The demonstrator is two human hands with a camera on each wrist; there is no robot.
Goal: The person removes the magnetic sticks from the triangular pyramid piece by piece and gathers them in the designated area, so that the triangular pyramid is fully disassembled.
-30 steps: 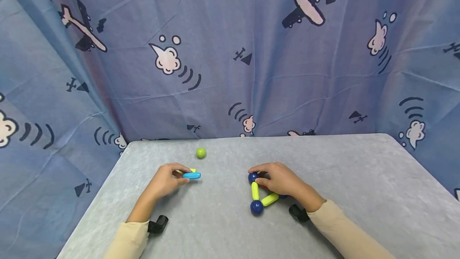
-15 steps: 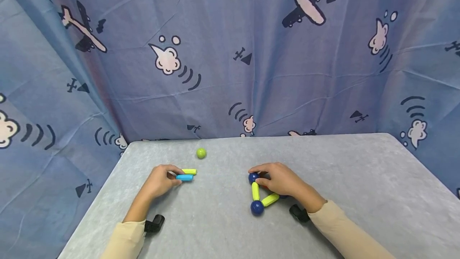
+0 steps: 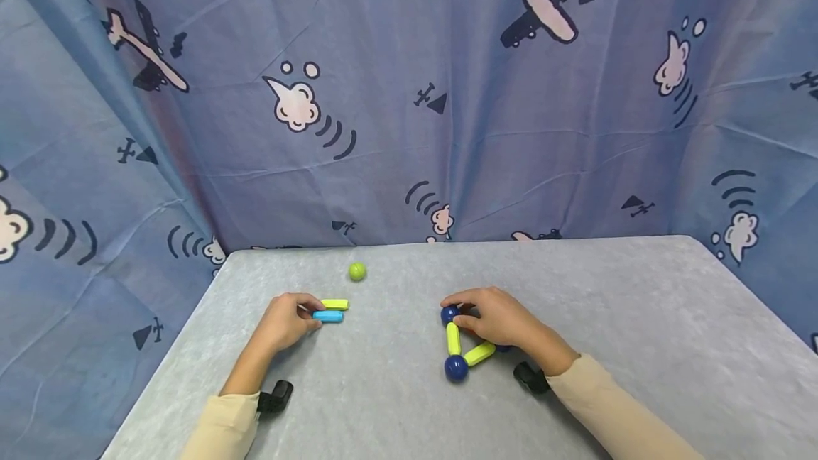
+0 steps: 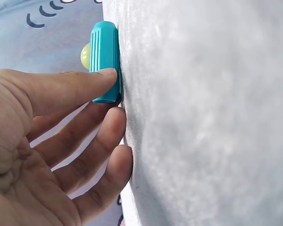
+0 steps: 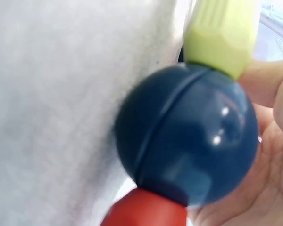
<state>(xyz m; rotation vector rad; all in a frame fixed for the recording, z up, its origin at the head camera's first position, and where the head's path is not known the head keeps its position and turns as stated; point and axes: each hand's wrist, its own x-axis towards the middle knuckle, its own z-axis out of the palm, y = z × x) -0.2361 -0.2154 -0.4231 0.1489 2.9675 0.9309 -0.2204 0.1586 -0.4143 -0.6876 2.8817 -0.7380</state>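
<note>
My left hand (image 3: 285, 320) pinches a blue ribbed magnetic rod (image 3: 329, 316) near its left end. Its thumb lies across that rod in the left wrist view. Right beside it, a yellow rod (image 3: 335, 304) lies roughly parallel on the table. With thumb and fingers my right hand (image 3: 501, 318) grips a dark blue ball (image 3: 450, 315), the far corner of a triangular frame. Two yellow rods join at a near dark blue ball (image 3: 456, 368). In the right wrist view, another dark blue ball (image 5: 188, 136) links a yellow rod (image 5: 221, 35) and a red rod (image 5: 146, 209).
A small green ball (image 3: 357, 272) sits farther back on the grey table (image 3: 383, 403). Behind the table hangs a blue curtain (image 3: 383, 91) printed with airplanes. Black wrist cameras show under both forearms.
My left hand has drawn back left and slightly nearer with the blue rod, uncovering more of the yellow rod. Over the last half second it barely moves. My right hand stays in place.
</note>
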